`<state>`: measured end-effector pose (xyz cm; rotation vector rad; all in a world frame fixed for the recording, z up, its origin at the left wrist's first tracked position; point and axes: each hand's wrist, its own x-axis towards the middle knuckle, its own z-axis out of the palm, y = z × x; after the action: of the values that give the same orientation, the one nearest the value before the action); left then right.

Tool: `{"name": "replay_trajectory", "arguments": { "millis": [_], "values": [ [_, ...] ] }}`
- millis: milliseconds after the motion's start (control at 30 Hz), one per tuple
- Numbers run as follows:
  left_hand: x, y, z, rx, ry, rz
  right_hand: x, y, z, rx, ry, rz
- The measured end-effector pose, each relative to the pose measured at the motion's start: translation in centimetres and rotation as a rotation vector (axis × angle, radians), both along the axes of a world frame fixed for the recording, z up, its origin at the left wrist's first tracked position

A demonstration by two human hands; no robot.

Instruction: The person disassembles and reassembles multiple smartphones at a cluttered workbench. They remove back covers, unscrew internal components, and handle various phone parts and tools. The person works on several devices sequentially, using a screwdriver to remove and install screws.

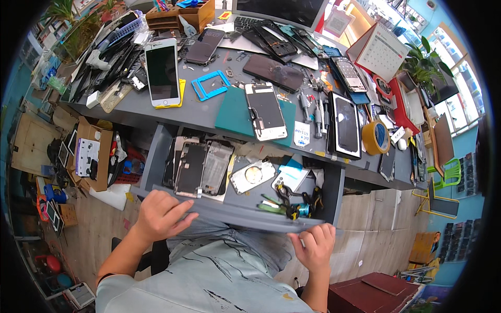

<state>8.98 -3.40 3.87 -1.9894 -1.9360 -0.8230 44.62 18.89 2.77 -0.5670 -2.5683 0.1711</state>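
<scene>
A grey desk drawer (245, 213) is pulled out in front of my body. My left hand (163, 216) has its curled fingers at the left part of the drawer's front panel, with the thumb lower and pointing right. At the right end of the same panel, the fingers of my right hand (314, 246) bend over the top edge, thumb on the near side. Inside lie phone screens (192, 168), an empty-looking phone frame (216, 166), a white phone back (252, 176) with a round coil, another white phone housing (290, 177) and several pliers (286, 201).
Above the drawer, a phone screen assembly (266, 110) lies on a green mat (229, 112). A white phone (163, 75), a blue frame (210, 85), screwdrivers (318, 115), a phone box (345, 125) and yellow tape (376, 137) crowd the desktop. A laptop (279, 10) stands behind.
</scene>
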Motion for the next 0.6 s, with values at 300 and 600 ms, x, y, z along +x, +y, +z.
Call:
{"name": "replay_trajectory", "arguments": {
  "millis": [300,600],
  "values": [
    [-3.3,4.5,-3.4,0.074,-0.008,0.083,-5.2,4.8,-0.3,0.100,-0.027,-0.083],
    [-5.4,9.2,-3.7,0.104,-0.088,0.181,-8.4,7.6,-1.9,0.073,0.000,-0.196]
  ]
}}
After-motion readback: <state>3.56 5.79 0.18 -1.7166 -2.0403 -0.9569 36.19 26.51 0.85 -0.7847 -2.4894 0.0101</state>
